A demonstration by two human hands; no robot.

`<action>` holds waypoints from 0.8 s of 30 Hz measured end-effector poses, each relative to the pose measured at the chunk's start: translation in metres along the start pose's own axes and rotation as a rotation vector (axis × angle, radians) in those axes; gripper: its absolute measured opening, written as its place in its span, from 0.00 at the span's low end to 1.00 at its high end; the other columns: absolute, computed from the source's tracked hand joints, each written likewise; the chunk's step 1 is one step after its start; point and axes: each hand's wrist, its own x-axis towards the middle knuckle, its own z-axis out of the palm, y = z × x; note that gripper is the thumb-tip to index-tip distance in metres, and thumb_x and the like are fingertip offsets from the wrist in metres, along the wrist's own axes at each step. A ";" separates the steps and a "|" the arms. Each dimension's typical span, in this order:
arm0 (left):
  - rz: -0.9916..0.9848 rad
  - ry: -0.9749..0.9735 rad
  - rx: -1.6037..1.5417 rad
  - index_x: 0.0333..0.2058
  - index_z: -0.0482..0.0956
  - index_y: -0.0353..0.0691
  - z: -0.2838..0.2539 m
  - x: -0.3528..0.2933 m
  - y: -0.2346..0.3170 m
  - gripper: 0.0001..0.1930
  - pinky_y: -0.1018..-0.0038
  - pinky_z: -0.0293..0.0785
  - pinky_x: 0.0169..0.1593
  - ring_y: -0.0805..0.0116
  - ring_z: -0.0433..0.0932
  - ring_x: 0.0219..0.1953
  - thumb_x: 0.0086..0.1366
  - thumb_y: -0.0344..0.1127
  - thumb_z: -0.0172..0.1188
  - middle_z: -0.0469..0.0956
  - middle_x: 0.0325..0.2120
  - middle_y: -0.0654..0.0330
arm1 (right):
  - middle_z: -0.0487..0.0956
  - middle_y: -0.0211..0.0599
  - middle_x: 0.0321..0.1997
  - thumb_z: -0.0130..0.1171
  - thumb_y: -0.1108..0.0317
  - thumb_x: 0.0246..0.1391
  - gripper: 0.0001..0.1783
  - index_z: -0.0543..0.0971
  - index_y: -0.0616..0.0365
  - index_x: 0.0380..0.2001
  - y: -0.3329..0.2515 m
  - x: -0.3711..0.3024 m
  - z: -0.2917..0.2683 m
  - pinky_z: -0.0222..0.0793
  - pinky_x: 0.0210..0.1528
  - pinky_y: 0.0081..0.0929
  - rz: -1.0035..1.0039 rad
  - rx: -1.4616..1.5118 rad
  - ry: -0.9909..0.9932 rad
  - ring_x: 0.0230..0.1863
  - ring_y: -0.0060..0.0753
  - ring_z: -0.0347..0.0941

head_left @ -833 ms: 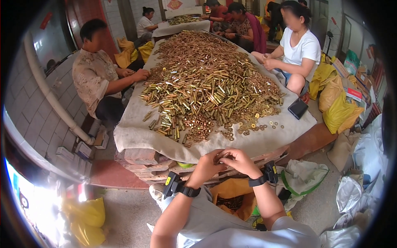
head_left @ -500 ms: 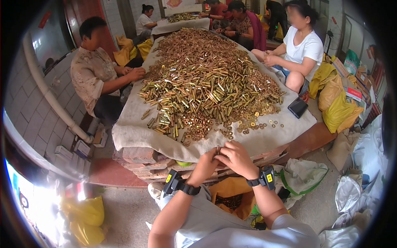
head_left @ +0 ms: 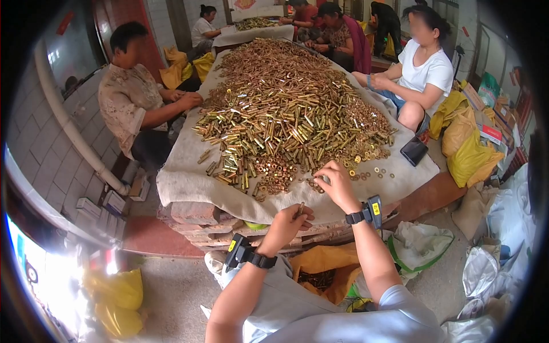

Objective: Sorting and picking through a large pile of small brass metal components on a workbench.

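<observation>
One small metal piece (head_left: 300, 210) is pinched between the thumb and fingers of the left hand (head_left: 285, 227), at the near edge of the cloth (head_left: 189, 186). The right hand (head_left: 341, 186) is extended beside the loose washers (head_left: 358, 159), thumb and forefinger brought close together; whether anything is gripped cannot be told. Work on the held piece is judged unfinished, and much is judged left: metal tubes (head_left: 286, 114) are heaped broadly. Dark slender pieces (head_left: 316, 279), possibly finished, are contained in the orange sack (head_left: 329, 256); the contents of the white sack (head_left: 423, 243) cannot be discerned.
</observation>
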 end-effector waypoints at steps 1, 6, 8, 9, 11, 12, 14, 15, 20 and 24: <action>0.002 0.004 0.010 0.40 0.71 0.28 0.000 0.000 0.000 0.09 0.78 0.77 0.37 0.70 0.79 0.33 0.64 0.22 0.44 0.78 0.34 0.55 | 0.72 0.33 0.34 0.64 0.69 0.43 0.06 0.80 0.55 0.28 0.001 -0.001 -0.003 0.63 0.44 0.32 0.034 0.076 0.016 0.42 0.38 0.66; -0.005 0.014 -0.018 0.40 0.71 0.28 -0.005 0.001 -0.004 0.08 0.78 0.77 0.36 0.71 0.79 0.32 0.64 0.22 0.45 0.78 0.33 0.55 | 0.71 0.32 0.34 0.64 0.69 0.42 0.06 0.81 0.55 0.28 0.002 -0.012 -0.006 0.62 0.46 0.32 -0.072 -0.029 -0.037 0.42 0.38 0.66; -0.011 0.023 -0.020 0.40 0.71 0.28 -0.005 0.001 -0.003 0.08 0.78 0.77 0.35 0.71 0.79 0.32 0.64 0.22 0.45 0.78 0.33 0.55 | 0.71 0.32 0.34 0.64 0.69 0.42 0.07 0.81 0.54 0.28 0.004 -0.016 -0.004 0.62 0.47 0.32 -0.097 -0.053 -0.053 0.42 0.37 0.66; -0.011 0.030 -0.019 0.40 0.71 0.28 -0.004 0.000 -0.002 0.08 0.78 0.77 0.35 0.71 0.79 0.32 0.64 0.22 0.45 0.78 0.33 0.55 | 0.71 0.32 0.35 0.65 0.69 0.41 0.07 0.81 0.54 0.28 0.005 -0.018 -0.003 0.61 0.47 0.32 -0.098 -0.059 -0.036 0.42 0.37 0.66; -0.011 0.039 -0.018 0.40 0.71 0.28 -0.004 0.000 -0.002 0.08 0.78 0.77 0.35 0.71 0.79 0.31 0.64 0.22 0.45 0.78 0.32 0.55 | 0.71 0.33 0.35 0.65 0.69 0.41 0.08 0.81 0.54 0.29 0.005 -0.018 -0.003 0.61 0.48 0.32 -0.101 -0.064 -0.019 0.42 0.37 0.66; -0.007 0.039 -0.014 0.40 0.71 0.28 -0.004 0.001 -0.002 0.08 0.78 0.77 0.34 0.71 0.79 0.31 0.64 0.22 0.45 0.78 0.32 0.55 | 0.71 0.33 0.34 0.65 0.70 0.41 0.08 0.81 0.54 0.29 0.005 -0.018 -0.004 0.61 0.47 0.32 -0.101 -0.064 -0.019 0.42 0.37 0.66; -0.003 0.038 -0.010 0.40 0.71 0.28 -0.003 0.000 -0.001 0.08 0.78 0.77 0.34 0.72 0.79 0.31 0.64 0.22 0.45 0.78 0.32 0.56 | 0.71 0.33 0.34 0.65 0.70 0.41 0.08 0.80 0.54 0.29 0.004 -0.018 -0.006 0.62 0.47 0.32 -0.100 -0.066 -0.018 0.42 0.37 0.66; -0.013 0.051 0.013 0.40 0.71 0.28 -0.003 -0.001 0.001 0.08 0.78 0.77 0.34 0.72 0.79 0.30 0.64 0.23 0.46 0.79 0.31 0.56 | 0.71 0.32 0.34 0.64 0.70 0.42 0.08 0.80 0.54 0.29 0.001 -0.019 -0.005 0.63 0.45 0.30 -0.067 0.007 0.018 0.41 0.36 0.66; 0.008 0.060 0.024 0.40 0.72 0.29 -0.003 -0.001 -0.003 0.08 0.79 0.77 0.32 0.73 0.79 0.29 0.63 0.23 0.47 0.79 0.31 0.56 | 0.72 0.29 0.34 0.63 0.72 0.44 0.07 0.80 0.55 0.30 -0.032 -0.022 -0.014 0.63 0.42 0.25 0.006 0.463 -0.046 0.39 0.29 0.68; 0.033 0.083 0.077 0.39 0.72 0.29 -0.002 0.000 -0.001 0.07 0.78 0.77 0.31 0.73 0.79 0.29 0.63 0.23 0.48 0.79 0.30 0.56 | 0.73 0.29 0.33 0.62 0.74 0.45 0.08 0.80 0.57 0.32 -0.045 -0.025 -0.013 0.64 0.42 0.23 -0.093 0.497 -0.091 0.39 0.27 0.69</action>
